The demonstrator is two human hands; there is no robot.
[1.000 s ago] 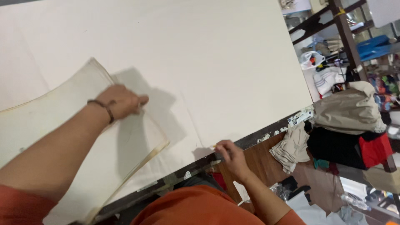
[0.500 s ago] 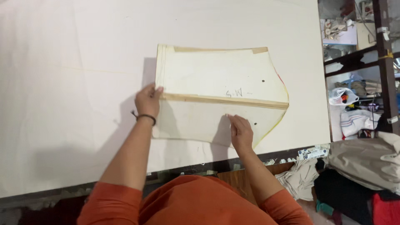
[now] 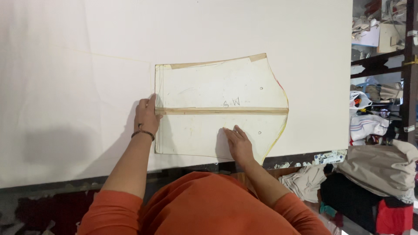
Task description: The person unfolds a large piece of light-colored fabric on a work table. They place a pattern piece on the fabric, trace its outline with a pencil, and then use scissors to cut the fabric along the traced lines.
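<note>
Pattern: cream card template lay flat on white cloth, under both palms
Left hand: fingers together, flat, pressing the template's straight edge; gripping nothing
Right hand: fingers spread, flat on the lower half
Care: even downward pressure seemed wise; edges kept from sliding
Beyond fingertips: taped strip
Surroundings: heaped garments lay right of the right hand; nothing blocked

Your left hand presses the left edge of the cardboard pattern; your right hand lies flat on its lower half, on white fabric.
</note>
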